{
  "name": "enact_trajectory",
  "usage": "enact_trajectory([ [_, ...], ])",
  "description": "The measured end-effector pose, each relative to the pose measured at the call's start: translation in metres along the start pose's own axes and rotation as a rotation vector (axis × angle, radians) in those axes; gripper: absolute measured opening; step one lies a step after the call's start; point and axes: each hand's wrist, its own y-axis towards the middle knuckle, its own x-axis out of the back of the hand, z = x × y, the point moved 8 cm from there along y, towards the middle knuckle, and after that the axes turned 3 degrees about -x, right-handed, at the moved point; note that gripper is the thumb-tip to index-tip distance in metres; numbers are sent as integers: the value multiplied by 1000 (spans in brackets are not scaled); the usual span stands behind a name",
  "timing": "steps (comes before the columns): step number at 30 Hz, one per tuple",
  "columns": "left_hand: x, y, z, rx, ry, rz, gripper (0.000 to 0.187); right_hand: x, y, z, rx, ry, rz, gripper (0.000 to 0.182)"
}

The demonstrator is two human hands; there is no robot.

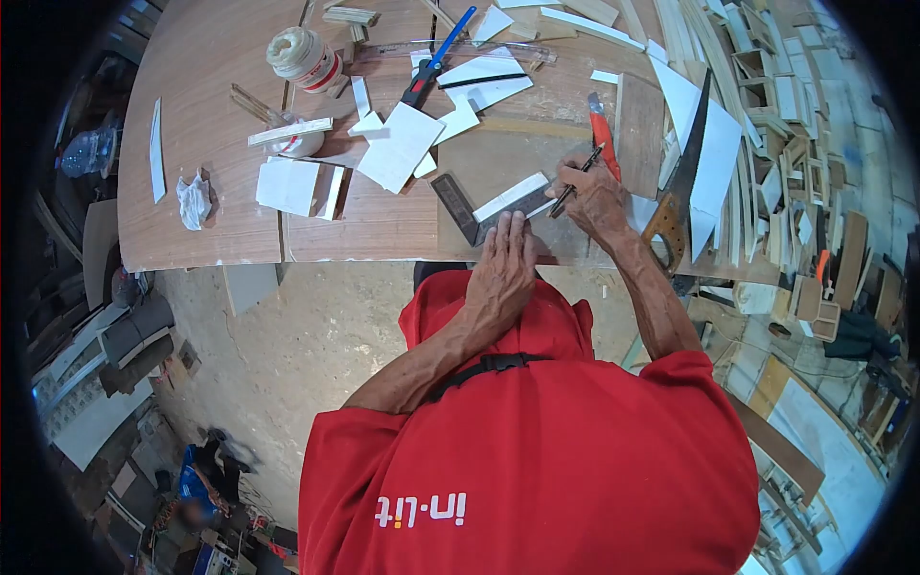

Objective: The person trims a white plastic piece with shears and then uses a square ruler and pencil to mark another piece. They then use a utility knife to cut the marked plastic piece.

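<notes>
My left hand (505, 257) lies flat at the table's front edge, its fingers stretched out and pressing on a dark try square (457, 203). A narrow white strip of board (513, 195) lies along the square's inner edge. My right hand (594, 199) is closed around a dark pencil (579, 179), whose tip points down to the left near the right end of the strip. Just beyond that hand is a red-handled cutter (602, 134). A handsaw (687, 177) with a wooden handle lies to its right.
White board pieces (401, 147), a blue and black cutter (436, 59) and a clear ruler (460, 51) lie farther back. A glue jar (305, 59) stands at the back left. Wood strips and offcuts (767, 115) crowd the right side. A person (198, 484) is at lower left.
</notes>
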Motion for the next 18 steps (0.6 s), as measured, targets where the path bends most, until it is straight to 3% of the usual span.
enact_trajectory([
  [5,-3,7,-2,45,34,16,46,8,3,9,18,-30,58,16],
  [8,-6,6,-3,26,67,26,44,20,6,3,-165,177,-36,26],
  [10,-3,6,-4,39,57,-3,43,13,3,-10,-589,723,157,32],
  [17,1,7,-5,11,53,-51,41,1,5,-50,-420,247,152,40],
  [18,0,8,-5,12,55,-44,40,4,7,-41,-303,220,118,44],
])
